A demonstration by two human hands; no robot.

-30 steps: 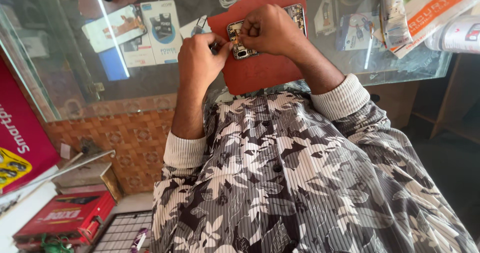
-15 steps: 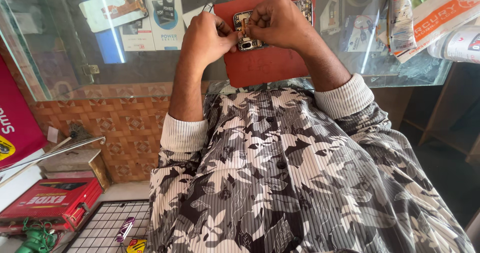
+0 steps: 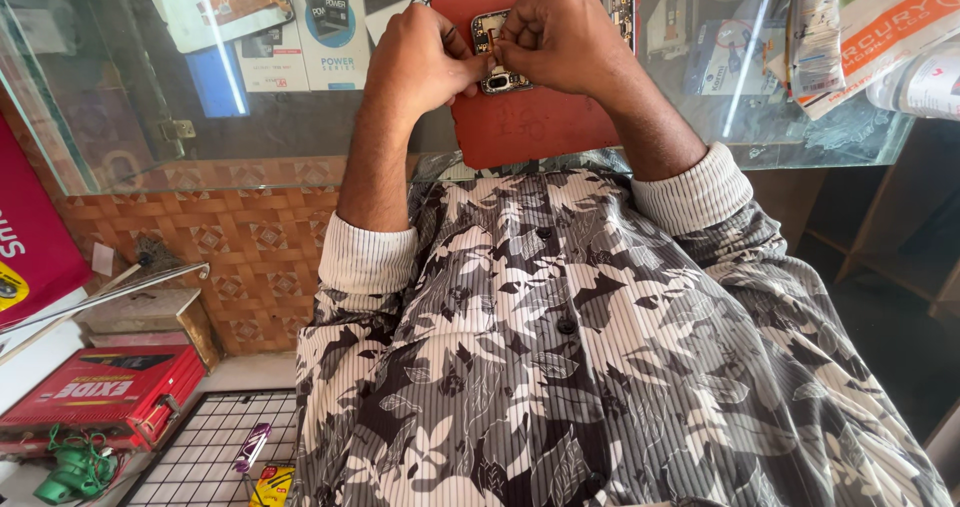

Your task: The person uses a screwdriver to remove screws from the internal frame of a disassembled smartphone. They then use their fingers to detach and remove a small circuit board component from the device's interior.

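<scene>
Both hands' [image 3: 425, 57] [image 3: 560, 37] grips pinch the opened phone [image 3: 505, 62], mid red mat [image 3: 530, 117].

Premises: a small phone repair shop. A glass display counter [image 3: 150, 117] holds boxed phone accessories [image 3: 330, 17] beneath its top. A red work mat [image 3: 540, 117] lies at the counter's near edge, carrying an opened phone [image 3: 620, 7]. Packaged goods [image 3: 850, 27] crowd the counter's right corner. A red carton [image 3: 100, 392] sits below.
</scene>
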